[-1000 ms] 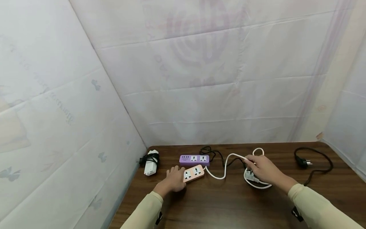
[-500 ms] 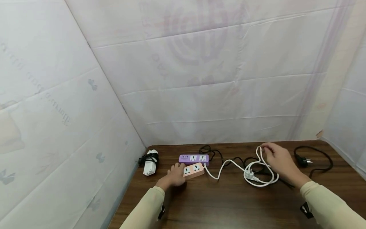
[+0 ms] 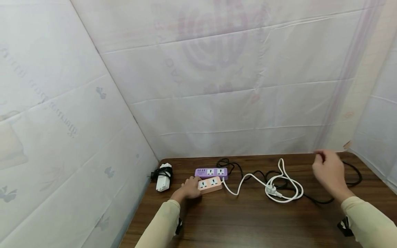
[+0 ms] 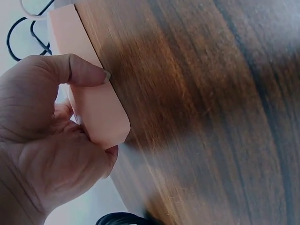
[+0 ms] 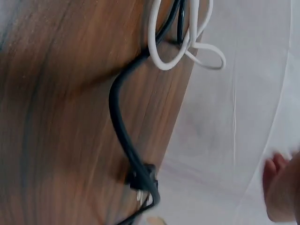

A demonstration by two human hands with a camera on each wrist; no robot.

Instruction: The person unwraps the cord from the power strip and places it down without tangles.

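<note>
- A peach-pink power strip lies near the back left of a dark wood-grain counter, its smooth plastic body rounded at the corners, with two white socket faces on top.
- The left hand grips the strip's near end; the left wrist view shows the thumb curled over one long edge and the palm against the rounded corner.
- A glossy white cord runs from the strip's far end and gathers in loose loops around its white plug at mid-counter.
- The right hand hangs raised above the counter's right side, well apart from the white loops, fingers loosely spread and holding nothing.
- A purple power strip of the same boxy shape sits just behind the pink one, touching or nearly so.
- A thin black cord snakes under the white loops and off to the right; the right wrist view shows its black plug lying on the wood.
- A white adapter bound with black cable rests by the left wall of pale, creased sheeting.
</note>
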